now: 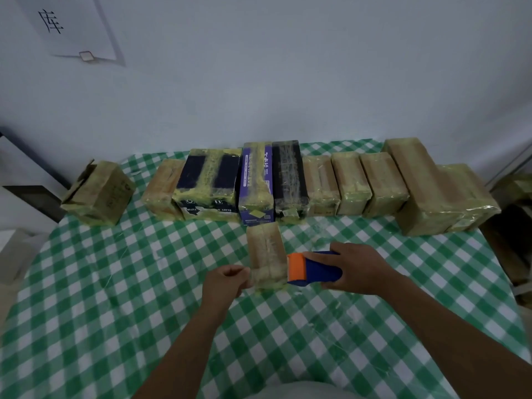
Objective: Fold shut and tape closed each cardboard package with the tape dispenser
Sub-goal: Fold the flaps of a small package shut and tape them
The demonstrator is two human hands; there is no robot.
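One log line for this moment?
left hand: pinches clear tape strip | right hand: grips blue-and-orange tape dispenser | small brown cardboard box: strip across near end

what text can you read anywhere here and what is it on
"库": white sheet on the wall, tilted.
"READY" and "FUTU", both cut off: dark blue box.
Purple box: print too blurred to read.
Open cardboard box at the left: faint print, unreadable.
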